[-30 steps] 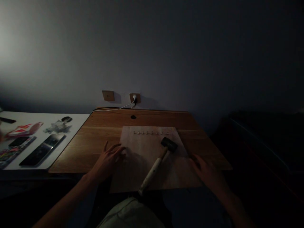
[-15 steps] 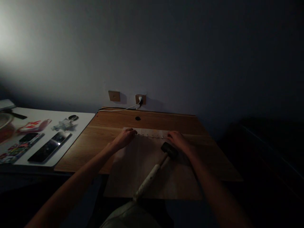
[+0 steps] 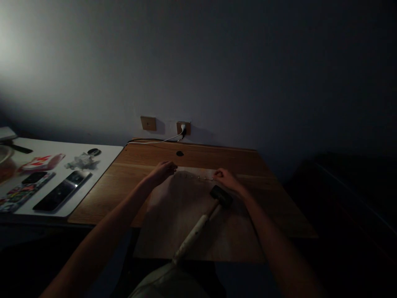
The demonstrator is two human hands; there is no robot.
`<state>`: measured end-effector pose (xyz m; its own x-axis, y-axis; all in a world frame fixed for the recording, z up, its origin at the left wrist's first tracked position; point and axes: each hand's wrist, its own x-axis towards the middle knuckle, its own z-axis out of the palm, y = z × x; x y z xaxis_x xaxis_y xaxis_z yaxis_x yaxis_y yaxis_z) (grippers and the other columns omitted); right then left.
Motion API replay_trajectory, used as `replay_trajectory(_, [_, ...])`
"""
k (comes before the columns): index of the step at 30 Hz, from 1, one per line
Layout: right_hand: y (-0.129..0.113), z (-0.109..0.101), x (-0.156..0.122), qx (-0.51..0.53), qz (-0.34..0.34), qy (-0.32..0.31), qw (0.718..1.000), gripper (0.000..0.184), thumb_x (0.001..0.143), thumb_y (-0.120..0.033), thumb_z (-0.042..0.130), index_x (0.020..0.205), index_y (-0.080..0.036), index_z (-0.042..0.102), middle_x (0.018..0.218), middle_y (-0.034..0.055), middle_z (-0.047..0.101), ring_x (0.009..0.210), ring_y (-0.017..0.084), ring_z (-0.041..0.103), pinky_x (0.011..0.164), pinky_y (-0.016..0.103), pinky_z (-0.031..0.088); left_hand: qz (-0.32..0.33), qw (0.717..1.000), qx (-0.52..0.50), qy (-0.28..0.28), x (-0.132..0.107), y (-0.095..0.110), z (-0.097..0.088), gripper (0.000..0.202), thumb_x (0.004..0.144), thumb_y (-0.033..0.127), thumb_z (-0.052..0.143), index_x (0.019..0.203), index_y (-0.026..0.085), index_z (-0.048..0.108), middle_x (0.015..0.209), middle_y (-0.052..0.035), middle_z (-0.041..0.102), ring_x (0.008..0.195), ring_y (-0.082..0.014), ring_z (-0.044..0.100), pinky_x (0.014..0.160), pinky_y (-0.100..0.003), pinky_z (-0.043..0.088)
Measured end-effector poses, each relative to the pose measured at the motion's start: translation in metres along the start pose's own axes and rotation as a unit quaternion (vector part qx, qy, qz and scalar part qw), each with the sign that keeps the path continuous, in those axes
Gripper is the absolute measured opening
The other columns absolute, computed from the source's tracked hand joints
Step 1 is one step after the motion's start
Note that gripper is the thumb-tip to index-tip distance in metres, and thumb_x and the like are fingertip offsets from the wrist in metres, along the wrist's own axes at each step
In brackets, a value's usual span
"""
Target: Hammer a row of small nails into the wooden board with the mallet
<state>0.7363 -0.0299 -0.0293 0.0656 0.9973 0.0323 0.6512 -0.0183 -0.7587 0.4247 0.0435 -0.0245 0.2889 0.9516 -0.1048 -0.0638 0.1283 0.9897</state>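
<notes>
A row of small shiny nails (image 3: 199, 177) stands along the far part of a pale wooden board (image 3: 167, 231). A thin line seems to run between some of them. Just beyond the left end of the row is my left hand (image 3: 164, 169), its fingers pinched together. My right hand (image 3: 226, 178) is closed at the right end, fingertips close to the last nail. Whatever either hand pinches is too small and dark to make out. A mallet (image 3: 221, 196) with a black head lies slantwise on the board below the right hand, its pale handle pointing towards me.
Beneath the board is a brown wooden table (image 3: 124, 186). A plugged-in cable (image 3: 155, 142) runs along its back edge from a wall socket (image 3: 187, 128). On a white table (image 3: 105, 155) at left lie a phone (image 3: 62, 192), crumpled plastic (image 3: 82, 161) and a red-and-white packet (image 3: 40, 162).
My left hand has risen slightly, back and away from the left end of the row. My right hand has shifted a little left, towards the last nail. The mallet lies unmoved.
</notes>
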Motion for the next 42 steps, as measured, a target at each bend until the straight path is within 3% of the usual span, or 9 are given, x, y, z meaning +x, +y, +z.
replay_trajectory(5, [-0.016, 0.007, 0.003, -0.037, -0.030, -0.037, 0.998, 0.016, 0.071, -0.014, 0.073, 0.067, -0.022, 0.060, 0.074, 0.0038, 0.069, 0.079, 0.019, 0.065, 0.076, 0.027, 0.044, 0.023, 0.986, 0.163, -0.026, 0.001, -0.016, 0.002, 0.033, 0.070, 0.044, 0.071, 0.065, 0.017, 0.054, 0.057, 0.0048, 0.048, 0.051, -0.0087, 0.042, 0.047, -0.020, 0.028])
replay_trajectory(11, [-0.027, -0.007, 0.003, 0.012, -0.046, 0.010, 0.999, 0.021, 0.092, -0.039, 0.047, 0.086, -0.022, 0.059, 0.077, 0.0014, 0.066, 0.067, 0.015, 0.059, 0.060, 0.024, 0.044, 0.054, 0.957, 0.282, -0.048, 0.003, -0.014, 0.002, 0.031, 0.079, 0.048, 0.068, 0.090, 0.020, 0.061, 0.060, 0.0049, 0.053, 0.053, -0.0118, 0.049, 0.051, -0.021, 0.032])
replay_trajectory(15, [-0.028, -0.009, 0.004, 0.000, -0.020, 0.004, 1.000, 0.034, 0.094, -0.042, 0.034, 0.082, -0.022, 0.058, 0.066, -0.0004, 0.062, 0.053, 0.014, 0.055, 0.050, 0.023, 0.041, 0.140, 0.839, 0.520, -0.081, -0.003, -0.008, 0.005, 0.012, 0.083, 0.026, 0.066, 0.092, 0.019, 0.071, 0.073, -0.0022, 0.067, 0.069, -0.0173, 0.062, 0.062, -0.025, 0.039])
replay_trajectory(20, [-0.033, 0.009, 0.006, -0.100, 0.000, -0.049, 0.994, 0.018, 0.083, -0.034, 0.064, 0.071, -0.020, 0.063, 0.074, 0.0048, 0.071, 0.077, 0.020, 0.068, 0.070, 0.027, 0.046, 0.200, 0.703, 0.672, -0.119, -0.011, 0.008, 0.016, 0.017, 0.093, 0.022, 0.055, 0.094, 0.020, 0.072, 0.099, -0.0102, 0.073, 0.086, -0.0234, 0.068, 0.067, -0.028, 0.043])
replay_trajectory(24, [-0.041, 0.022, 0.007, -0.148, -0.010, -0.086, 0.985, 0.014, 0.080, -0.024, 0.072, 0.070, -0.021, 0.062, 0.091, 0.0106, 0.075, 0.101, 0.025, 0.068, 0.085, 0.028, 0.043, 0.212, 0.661, 0.706, -0.141, -0.014, 0.016, 0.020, 0.020, 0.097, 0.031, 0.053, 0.094, 0.019, 0.069, 0.100, -0.0110, 0.071, 0.087, -0.0240, 0.068, 0.068, -0.029, 0.044])
replay_trajectory(28, [-0.052, 0.021, 0.011, -0.121, -0.030, -0.098, 0.987, 0.012, 0.079, -0.018, 0.067, 0.071, -0.021, 0.059, 0.085, 0.0082, 0.073, 0.092, 0.023, 0.068, 0.081, 0.028, 0.043, 0.216, 0.731, 0.640, -0.098, -0.009, 0.007, 0.017, 0.018, 0.093, 0.030, 0.054, 0.085, 0.019, 0.065, 0.089, -0.0080, 0.069, 0.080, -0.0207, 0.065, 0.069, -0.028, 0.043])
replay_trajectory(34, [-0.062, -0.005, 0.012, 0.048, -0.051, -0.040, 0.997, 0.029, 0.097, -0.040, 0.030, 0.088, -0.024, 0.053, 0.070, 0.0010, 0.059, 0.063, 0.017, 0.058, 0.056, 0.025, 0.042, 0.071, 0.989, 0.105, 0.078, 0.010, 0.005, 0.016, 0.024, 0.086, 0.037, 0.046, 0.070, 0.020, 0.051, 0.061, -0.0001, 0.049, 0.055, -0.0130, 0.047, 0.053, -0.023, 0.036])
replay_trajectory(38, [-0.058, -0.010, 0.008, 0.111, -0.046, -0.027, 0.992, 0.048, 0.098, -0.055, 0.016, 0.084, -0.024, 0.050, 0.065, 0.0010, 0.054, 0.056, 0.016, 0.054, 0.048, 0.024, 0.038, -0.022, 0.998, -0.052, 0.031, 0.010, 0.002, 0.014, 0.019, 0.077, 0.036, 0.053, 0.070, 0.018, 0.055, 0.062, 0.0000, 0.050, 0.050, -0.0106, 0.043, 0.049, -0.022, 0.034])
replay_trajectory(42, [-0.055, 0.012, 0.010, 0.056, -0.019, -0.042, 0.997, 0.036, 0.087, -0.056, 0.053, 0.074, -0.023, 0.056, 0.061, -0.0007, 0.055, 0.056, 0.015, 0.053, 0.055, 0.026, 0.039, 0.028, 0.983, 0.177, -0.035, 0.003, -0.009, 0.015, 0.018, 0.077, 0.034, 0.060, 0.074, 0.018, 0.067, 0.060, 0.0008, 0.051, 0.051, -0.0121, 0.044, 0.050, -0.023, 0.030])
